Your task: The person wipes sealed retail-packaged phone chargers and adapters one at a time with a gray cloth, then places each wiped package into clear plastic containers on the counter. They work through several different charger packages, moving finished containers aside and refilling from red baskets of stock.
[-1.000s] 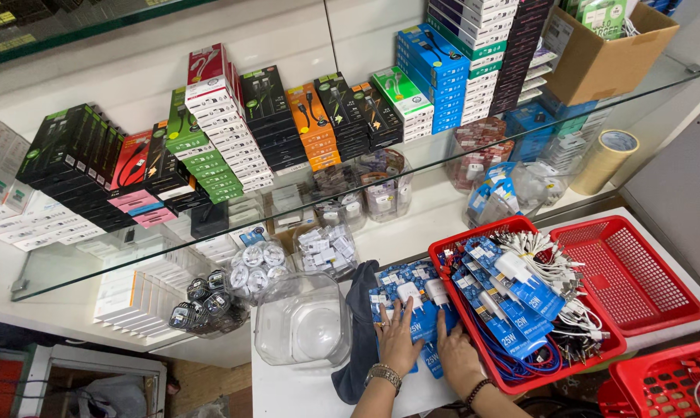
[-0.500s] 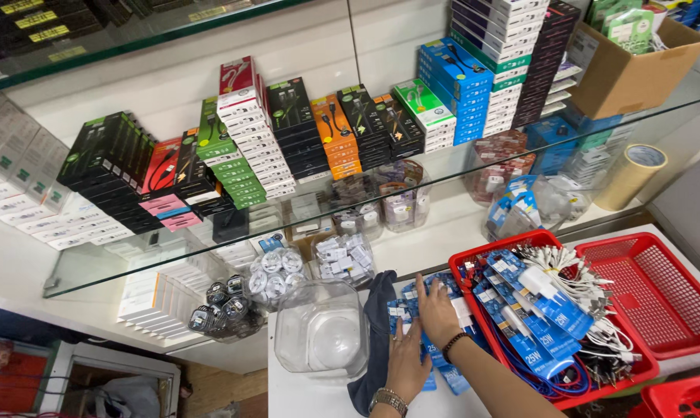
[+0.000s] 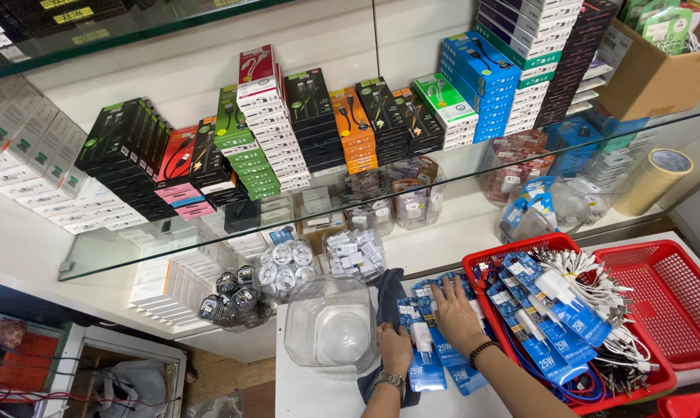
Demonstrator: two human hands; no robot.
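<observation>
At lower centre, a person's left hand [image 3: 395, 348] and right hand [image 3: 456, 316] press flat on blue charger packets [image 3: 431, 364] on a white counter [image 3: 311, 391], beside a clear plastic jar [image 3: 330, 325] and a red basket [image 3: 520, 255] of cables.

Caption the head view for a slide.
Both hands, left and right, press blue charger packs on a white counter beside a red basket.

A phone-accessory shop: stacked cable boxes [image 3: 319, 124] on glass shelf [image 3: 458, 182].
</observation>
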